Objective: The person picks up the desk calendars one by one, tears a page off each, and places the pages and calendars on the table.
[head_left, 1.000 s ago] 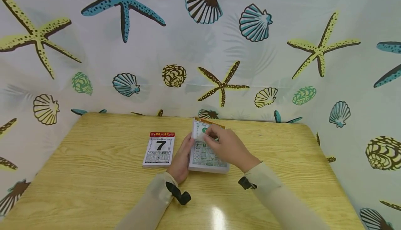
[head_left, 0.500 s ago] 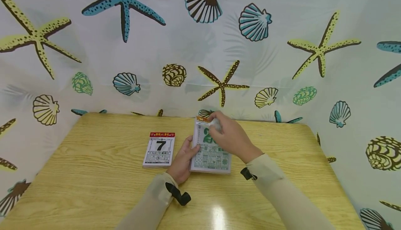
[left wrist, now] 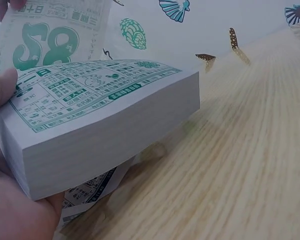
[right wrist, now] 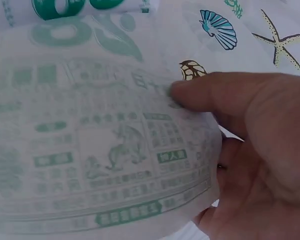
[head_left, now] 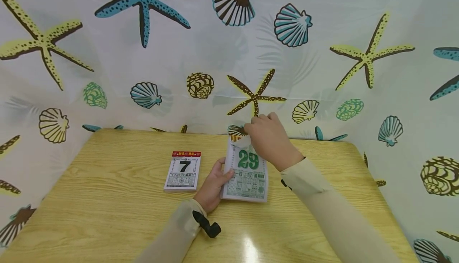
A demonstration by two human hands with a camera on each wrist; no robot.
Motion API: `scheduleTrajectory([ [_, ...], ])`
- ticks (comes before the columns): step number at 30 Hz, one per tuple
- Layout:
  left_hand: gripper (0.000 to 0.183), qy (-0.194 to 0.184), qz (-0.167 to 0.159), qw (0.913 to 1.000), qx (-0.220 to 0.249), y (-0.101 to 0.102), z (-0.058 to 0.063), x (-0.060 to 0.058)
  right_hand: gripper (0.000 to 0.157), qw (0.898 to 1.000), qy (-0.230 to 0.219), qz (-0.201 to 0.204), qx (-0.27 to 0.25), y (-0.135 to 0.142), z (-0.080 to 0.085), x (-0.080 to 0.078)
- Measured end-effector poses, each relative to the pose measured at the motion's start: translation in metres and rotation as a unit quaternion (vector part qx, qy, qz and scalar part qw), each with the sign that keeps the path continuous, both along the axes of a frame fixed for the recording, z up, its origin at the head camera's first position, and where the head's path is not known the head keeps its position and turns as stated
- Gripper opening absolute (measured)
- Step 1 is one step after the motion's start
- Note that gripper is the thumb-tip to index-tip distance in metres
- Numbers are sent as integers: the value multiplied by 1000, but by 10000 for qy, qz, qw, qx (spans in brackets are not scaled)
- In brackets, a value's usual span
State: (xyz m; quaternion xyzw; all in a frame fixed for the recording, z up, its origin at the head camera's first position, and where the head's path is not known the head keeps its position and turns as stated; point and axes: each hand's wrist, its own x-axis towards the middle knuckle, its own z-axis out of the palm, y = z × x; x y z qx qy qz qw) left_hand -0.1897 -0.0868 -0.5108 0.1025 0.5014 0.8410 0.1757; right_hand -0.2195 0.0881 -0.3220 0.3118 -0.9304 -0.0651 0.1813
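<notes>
My left hand [head_left: 212, 185] grips the left edge of a thick tear-off calendar [head_left: 247, 183], its thumb on the front and fingers beneath. The calendar is tilted up, and a green 29 shows on its front page. My right hand [head_left: 272, 141] is at the calendar's top. In the right wrist view its thumb and fingers pinch the edge of a thin calendar sheet [right wrist: 100, 150], raised from the pad. The lifted sheet [left wrist: 50, 42] shows a reversed 28 in the left wrist view. Whether its top edge is still attached, I cannot tell.
A smaller calendar [head_left: 182, 173] with a red header and black 7 lies on the wooden table [head_left: 118, 191], left of my left hand. Behind the table hangs a cloth [head_left: 179, 55] printed with starfish and shells. Black-printed paper [left wrist: 90, 192] shows beneath the pad.
My right hand has lifted the top sheet up and away past the calendar's top, uncovering the 29. My left thumb has come onto the front, and the calendar has shifted slightly right.
</notes>
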Motion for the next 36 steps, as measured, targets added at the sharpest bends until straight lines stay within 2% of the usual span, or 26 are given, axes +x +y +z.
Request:
scheduleTrajectory([
  [5,44,-64,-100,9999,38,1,-1,0,10,9971,-196,-374,630,-6,4,-3],
  [9,44,-118,-134,9998,4,2,0,1,5,9934,-528,-470,903,-9,1,-5],
  [11,45,-123,-129,9998,-24,2,0,1,7,9930,-706,-435,838,-9,-1,-8],
  [14,45,-123,-125,9998,-37,2,-1,1,13,9920,-1101,-431,437,-7,-4,-16],
  [18,47,-113,-166,9998,-8,2,-3,2,13,9871,-1544,-420,-55,0,-10,-27],
  [21,47,-86,-233,9997,-11,3,-5,3,17,9882,-1513,-209,-107,6,-11,-33],
  [25,46,-17,-302,9995,-89,5,-6,4,26,9929,-1159,266,-67,12,-11,-35],
  [27,45,20,-315,9994,-105,7,-6,5,24,9946,-960,399,20,14,-11,-36],
  [32,44,146,-368,9990,-186,9,-6,6,19,9960,-647,396,465,16,-12,-37],
  [36,44,177,-397,9988,-245,9,-6,8,20,9949,-778,479,420,18,-14,-39],
])
